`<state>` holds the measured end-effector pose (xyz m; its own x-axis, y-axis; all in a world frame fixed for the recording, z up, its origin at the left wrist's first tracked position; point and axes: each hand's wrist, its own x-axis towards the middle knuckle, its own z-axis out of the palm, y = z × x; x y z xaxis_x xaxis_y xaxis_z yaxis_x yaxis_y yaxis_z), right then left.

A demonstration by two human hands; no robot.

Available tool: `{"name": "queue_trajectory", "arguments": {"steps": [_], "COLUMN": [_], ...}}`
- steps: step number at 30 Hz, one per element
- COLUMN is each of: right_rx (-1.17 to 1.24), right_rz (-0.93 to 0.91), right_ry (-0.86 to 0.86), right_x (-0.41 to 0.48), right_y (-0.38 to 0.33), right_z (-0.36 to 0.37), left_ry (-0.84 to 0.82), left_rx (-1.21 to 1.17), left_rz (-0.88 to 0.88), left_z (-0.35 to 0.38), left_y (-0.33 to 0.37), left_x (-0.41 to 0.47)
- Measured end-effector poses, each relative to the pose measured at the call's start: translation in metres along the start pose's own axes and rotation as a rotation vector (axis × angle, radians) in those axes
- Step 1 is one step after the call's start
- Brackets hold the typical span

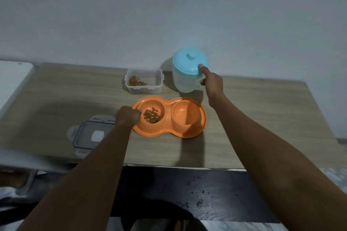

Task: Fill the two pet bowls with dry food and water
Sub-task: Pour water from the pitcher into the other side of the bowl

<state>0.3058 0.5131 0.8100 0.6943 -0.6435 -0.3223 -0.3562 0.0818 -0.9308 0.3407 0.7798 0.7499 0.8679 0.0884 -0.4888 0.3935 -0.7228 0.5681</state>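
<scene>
Lying nearest us, at 8 o'clock from the orange dish point(169, 131), a clear snap lid point(88, 134) is resting flat on the wooden table point(262, 118). Our left hand point(128, 116) is sitting at the dish's 9 o'clock edge, its fingers curling over the rim and gripping it. The dish is lying in the middle of the table; dry food point(151, 116) is sitting in its left bowl, while the right bowl point(185, 116) is showing bare plastic, and we cannot tell whether it is holding any water. Farther back, at 11 o'clock, an open clear tub point(150, 88) is holding a little more food. At 1 o'clock, the water jug point(185, 84) is standing upright by the wall under its blue lid point(187, 62). Our right hand point(213, 84) is wrapping its fingers round the jug's handle, thumb pressing the lid's edge.
</scene>
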Motion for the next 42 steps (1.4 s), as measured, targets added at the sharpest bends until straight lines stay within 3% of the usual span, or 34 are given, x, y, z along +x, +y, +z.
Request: {"name": "queue_trajectory", "arguments": {"steps": [6,16,29,42], "right_rx": [0.221,0.336,0.047,-0.226], "right_rz": [0.059,0.0,-0.038,-0.017], "right_ry": [0.068,0.247,0.395,0.442], "right_x": [-0.012,-0.05,-0.133,-0.151], "right_y": [-0.008,-0.003,0.02,0.024], "right_z": [0.005,-0.038,-0.082,-0.078], "left_ry": [0.015,-0.013,-0.025,-0.011], "left_rx": [-0.037,0.01,-0.061,-0.086], "left_rz": [0.044,-0.006,-0.054,-0.051], "left_z": [0.001,0.0,-0.009,-0.008], "left_y": [-0.002,-0.001,0.002,-0.001], "left_x": [-0.005,-0.015,-0.032,-0.028]}}
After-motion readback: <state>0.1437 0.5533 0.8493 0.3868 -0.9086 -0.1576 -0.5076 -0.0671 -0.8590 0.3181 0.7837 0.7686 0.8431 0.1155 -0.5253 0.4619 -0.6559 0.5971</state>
